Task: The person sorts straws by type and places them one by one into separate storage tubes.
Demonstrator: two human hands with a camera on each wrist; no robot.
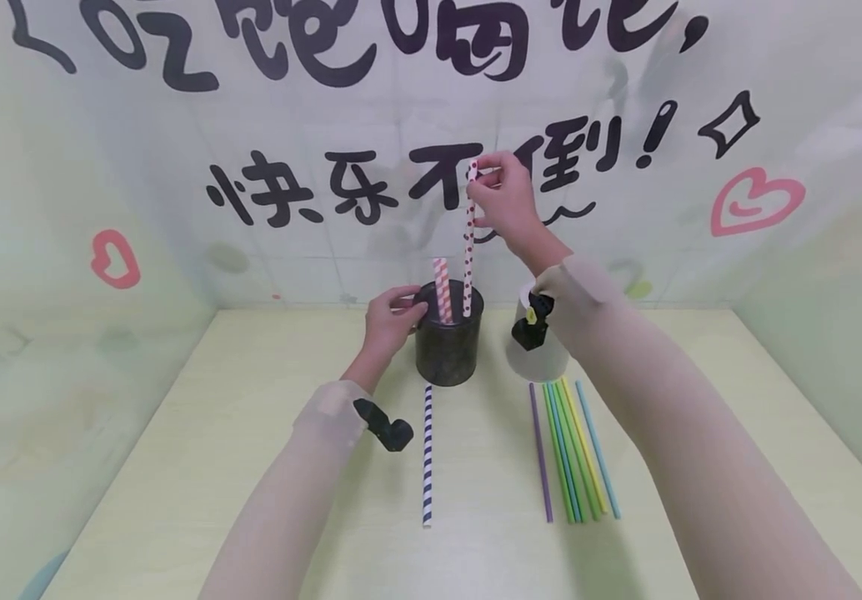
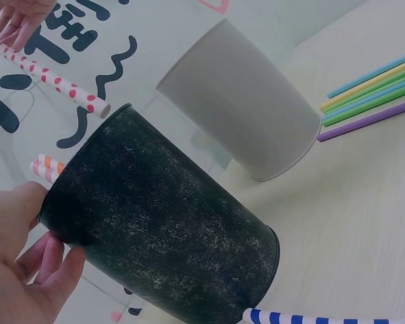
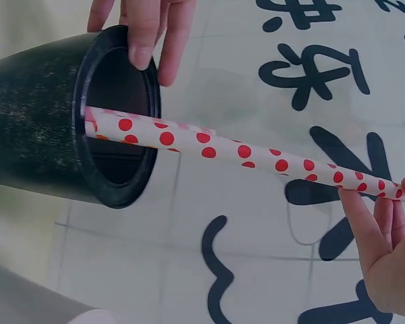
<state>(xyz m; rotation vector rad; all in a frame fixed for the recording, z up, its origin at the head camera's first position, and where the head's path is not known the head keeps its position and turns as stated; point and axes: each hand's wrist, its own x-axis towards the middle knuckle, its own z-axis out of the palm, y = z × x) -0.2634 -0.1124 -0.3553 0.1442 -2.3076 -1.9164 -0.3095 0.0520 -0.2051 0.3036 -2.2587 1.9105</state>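
Note:
My left hand [image 1: 392,323] grips the rim of a black cup [image 1: 446,354], which stands upright on the table; in the right wrist view a finger reaches over its lip. My right hand [image 1: 504,196] pinches a white paper straw with red dots [image 1: 469,242] near its top. This straw hangs nearly upright, its lower end [image 2: 98,106] at the cup's mouth in the left wrist view. Pink- and orange-striped straws [image 1: 442,287] lean inside the black cup, their lower parts hidden by its wall. A blue-and-white striped straw [image 1: 427,458] lies on the table in front of the cup.
A light grey cup [image 2: 243,101] stands to the right of the black one, partly behind my right sleeve in the head view. Several plain straws in green, blue, yellow and purple [image 1: 540,454] lie in front of it. A wall with lettering [image 1: 363,187] rises behind.

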